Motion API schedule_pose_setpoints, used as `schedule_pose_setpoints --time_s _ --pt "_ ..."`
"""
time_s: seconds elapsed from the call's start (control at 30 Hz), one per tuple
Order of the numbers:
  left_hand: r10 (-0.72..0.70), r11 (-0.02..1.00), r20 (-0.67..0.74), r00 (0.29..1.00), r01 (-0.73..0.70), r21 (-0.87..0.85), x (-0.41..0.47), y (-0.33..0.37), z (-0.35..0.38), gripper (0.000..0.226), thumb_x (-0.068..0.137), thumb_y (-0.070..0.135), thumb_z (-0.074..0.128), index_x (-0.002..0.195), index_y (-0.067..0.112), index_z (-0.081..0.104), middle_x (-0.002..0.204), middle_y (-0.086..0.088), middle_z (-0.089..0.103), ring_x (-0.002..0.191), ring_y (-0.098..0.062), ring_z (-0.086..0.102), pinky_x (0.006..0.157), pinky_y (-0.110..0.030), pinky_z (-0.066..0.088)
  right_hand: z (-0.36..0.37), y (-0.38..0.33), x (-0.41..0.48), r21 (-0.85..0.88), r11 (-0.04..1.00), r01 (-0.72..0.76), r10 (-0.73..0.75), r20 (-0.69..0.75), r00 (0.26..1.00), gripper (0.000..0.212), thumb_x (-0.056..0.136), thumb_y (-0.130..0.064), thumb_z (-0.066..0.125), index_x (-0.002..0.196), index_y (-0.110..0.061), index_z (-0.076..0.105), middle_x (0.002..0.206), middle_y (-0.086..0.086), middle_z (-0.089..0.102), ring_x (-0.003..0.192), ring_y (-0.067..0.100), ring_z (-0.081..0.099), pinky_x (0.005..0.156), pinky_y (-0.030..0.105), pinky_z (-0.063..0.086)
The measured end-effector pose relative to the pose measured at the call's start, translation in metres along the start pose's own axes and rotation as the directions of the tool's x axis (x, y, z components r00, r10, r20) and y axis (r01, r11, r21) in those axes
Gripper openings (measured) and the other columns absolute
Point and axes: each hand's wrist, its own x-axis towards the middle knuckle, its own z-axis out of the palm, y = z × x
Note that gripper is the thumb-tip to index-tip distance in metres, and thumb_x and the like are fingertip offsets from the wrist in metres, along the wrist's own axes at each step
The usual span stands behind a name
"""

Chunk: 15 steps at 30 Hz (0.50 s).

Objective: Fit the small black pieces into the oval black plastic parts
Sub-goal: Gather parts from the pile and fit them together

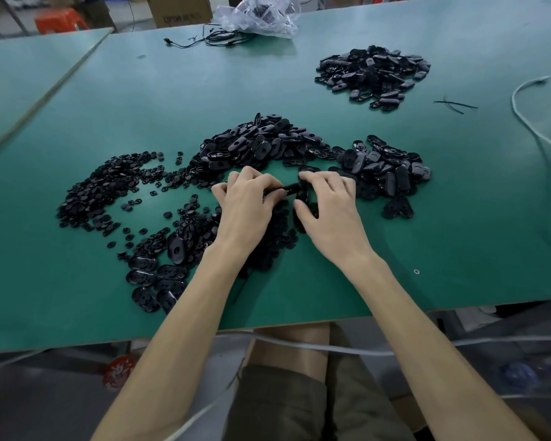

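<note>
My left hand (248,202) and my right hand (328,202) meet over the middle of the green table (140,100). The left hand's curled fingers pinch a thin black tool or piece (288,188) that points right. The right hand grips an oval black plastic part (303,195) held on edge against it. A large heap of oval parts (261,144) lies just beyond my hands, another heap (385,170) to the right. Small black pieces (105,186) are spread at the left and under my left wrist.
A third pile of oval parts (372,74) sits at the far right. Several oval parts (153,278) lie near the front left. A white cable (535,135) runs along the right side. A clear plastic bag (261,17) and black wires (204,41) lie at the far edge.
</note>
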Motion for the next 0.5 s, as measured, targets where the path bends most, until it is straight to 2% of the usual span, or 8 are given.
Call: schedule_pose_setpoints --time_s 0.13,0.2,0.27,0.37,0.5 --pt "0.053 0.993 0.01 0.999 -0.052 -0.107 0.0002 0.0027 -0.0008 0.008 0.099 0.034 0.068 0.103 0.03 0.075 0.1 0.014 0.059 0.104 -0.011 0.049 0.085 -0.032 0.017 -0.0003 0.0016 0.0004 0.051 0.998 0.036 -0.032 -0.074 0.997 0.033 0.102 -0.015 0.065 0.134 -0.015 0.066 0.127 0.0 0.062 0.128 0.02 0.039 0.11 0.029 0.036" --pt "0.079 0.991 0.027 0.997 -0.075 -0.112 -0.0006 0.0032 -0.0008 0.007 0.098 0.035 0.07 0.102 0.033 0.075 0.099 0.015 0.061 0.102 -0.01 0.051 0.086 -0.033 0.018 -0.001 0.003 0.0014 0.076 0.997 0.026 -0.017 -0.117 0.993 0.02 0.101 -0.013 0.066 0.119 -0.013 0.072 0.114 0.0 0.067 0.12 0.02 0.043 0.103 0.022 0.035" --pt "0.083 0.993 0.025 0.996 -0.081 -0.087 -0.0013 0.0018 -0.0011 0.011 0.096 0.038 0.072 0.106 0.034 0.075 0.1 0.015 0.063 0.103 -0.01 0.052 0.087 -0.033 0.019 -0.0017 0.0026 0.0018 0.094 0.996 0.001 0.013 -0.152 0.988 0.015 0.101 -0.013 0.066 0.113 -0.012 0.075 0.106 0.0 0.069 0.115 0.02 0.046 0.097 0.019 0.034" --pt "0.039 0.999 0.027 0.999 -0.038 -0.025 -0.0009 -0.002 -0.0004 0.023 0.091 0.048 0.074 0.107 0.031 0.073 0.105 0.013 0.061 0.106 -0.011 0.049 0.088 -0.031 0.017 -0.0031 0.0025 0.0011 0.131 0.991 -0.04 0.063 -0.175 0.982 0.016 0.102 -0.014 0.064 0.114 -0.012 0.074 0.105 -0.001 0.069 0.115 0.02 0.047 0.094 0.017 0.034" --pt "-0.003 1.0 0.042 0.999 0.004 -0.014 0.0007 -0.0043 -0.0003 0.017 0.091 0.047 0.075 0.096 0.03 0.072 0.101 0.009 0.059 0.106 -0.014 0.047 0.086 -0.03 0.016 -0.0055 0.0001 0.0002 0.194 0.979 -0.058 0.094 -0.184 0.978 0.019 0.102 -0.015 0.063 0.119 -0.014 0.071 0.1 -0.006 0.067 0.114 0.015 0.045 0.09 0.001 0.029"
